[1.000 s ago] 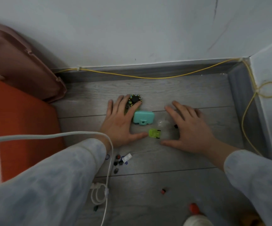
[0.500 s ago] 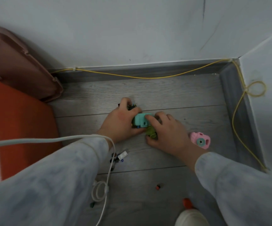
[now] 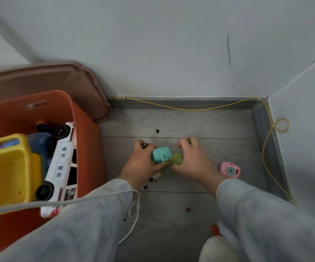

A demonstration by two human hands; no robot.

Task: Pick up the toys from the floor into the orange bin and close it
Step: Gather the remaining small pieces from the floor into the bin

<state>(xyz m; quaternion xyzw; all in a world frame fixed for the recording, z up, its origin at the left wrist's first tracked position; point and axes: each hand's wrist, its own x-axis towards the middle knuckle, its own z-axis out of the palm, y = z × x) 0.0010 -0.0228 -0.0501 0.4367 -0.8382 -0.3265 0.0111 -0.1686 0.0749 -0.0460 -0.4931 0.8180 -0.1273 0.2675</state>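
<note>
Left hand (image 3: pixel 141 164) newly gripping teal toy (image 3: pixel 161 155) | right hand (image 3: pixel 193 161) newly gripping green toy (image 3: pixel 177 159)

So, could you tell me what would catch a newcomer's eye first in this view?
Probably the two hands at mid-floor: the left hand grips a teal toy, and the right hand pinches a small green toy beside it. At the left stands the open orange bin, holding a yellow toy and a white toy bus. A pink toy camera lies alone on the floor, right of the hands.
</note>
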